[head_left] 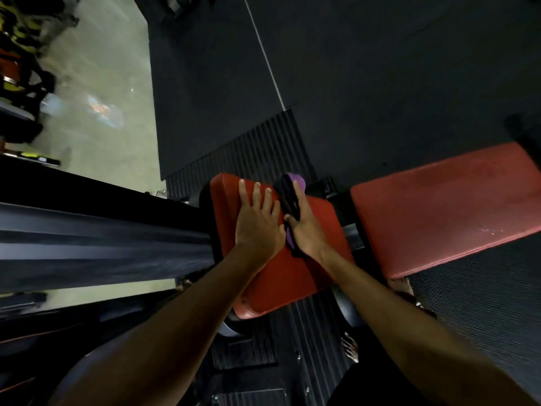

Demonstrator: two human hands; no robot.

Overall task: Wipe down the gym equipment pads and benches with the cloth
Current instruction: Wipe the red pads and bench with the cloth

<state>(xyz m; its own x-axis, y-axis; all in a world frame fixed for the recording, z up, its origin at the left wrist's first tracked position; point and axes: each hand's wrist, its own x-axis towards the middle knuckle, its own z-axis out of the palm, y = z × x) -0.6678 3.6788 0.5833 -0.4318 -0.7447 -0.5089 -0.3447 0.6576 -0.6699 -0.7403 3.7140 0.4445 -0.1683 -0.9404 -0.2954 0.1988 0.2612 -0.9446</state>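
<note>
In the head view, a red pad [281, 276] is seen at the centre, tilted across the frame, with both forearms reaching down onto it. The left hand [259, 222] is laid flat on the upper part of the pad, its fingers straight and slightly spread, and nothing is held by it. Just beside it, touching at the thumb side, the right hand [306, 230] is pressed on the pad over a purple and black cloth [288, 197]. The cloth is gripped between the thumb and the fingers, which are stretched along it. One end of the cloth is bunched at the pad's far edge and the other end is seen below the thumb. How much of the cloth is hidden under the palm cannot be told.

To the right, apart from the pad, a second red surface, a bench [439, 212], is shown with a worn, scuffed top. A dark beam [102, 238] runs in from the left up to the pad. A ribbed black mat [248, 153] is seen beyond the pad, on dark floor [380, 68] crossed by a pale line. A bare foot [349, 347] is seen below the pad, near the right forearm.
</note>
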